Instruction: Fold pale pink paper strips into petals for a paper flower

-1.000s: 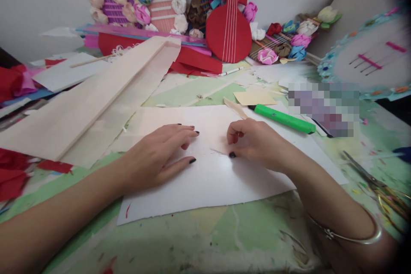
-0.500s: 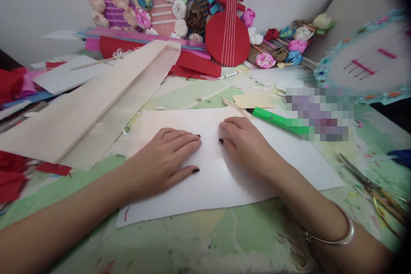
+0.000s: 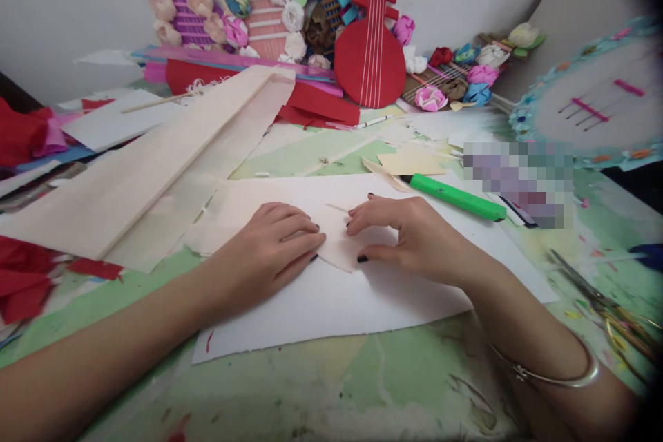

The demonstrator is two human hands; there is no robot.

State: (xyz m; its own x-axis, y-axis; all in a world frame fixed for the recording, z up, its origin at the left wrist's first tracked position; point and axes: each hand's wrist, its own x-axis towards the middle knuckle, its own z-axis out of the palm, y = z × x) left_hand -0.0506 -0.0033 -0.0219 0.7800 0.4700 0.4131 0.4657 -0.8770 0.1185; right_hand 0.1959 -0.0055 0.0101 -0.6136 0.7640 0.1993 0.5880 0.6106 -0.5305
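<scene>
My left hand point(image 3: 272, 242) lies flat on a thin cream piece of paper point(image 3: 336, 248), its fingers stretched out to the right. That paper rests on a large white sheet point(image 3: 269, 324), and part of it is covered by the hand. Just to the right, my right hand point(image 3: 401, 231) hovers over the paper's right end, fingers curved and thumb apart. A gap shows between thumb and fingertips, with nothing in it. Beyond the right hand, a green box cutter point(image 3: 456, 197) lies across the sheet's upper right edge.
Scissors point(image 3: 603, 297) with gold handles lie at the right. Long folded cream paper point(image 3: 155, 173) covers the left side. A red lute-shaped craft piece point(image 3: 369, 62) leans on the wall among paper flowers. A small yellow paper point(image 3: 409, 164) lies behind the sheet.
My right hand has lifted from the sheet, its thumb and fingers spreading apart. The cream paper's right end now shows between the hands. My left thumb has drawn in towards the fingers.
</scene>
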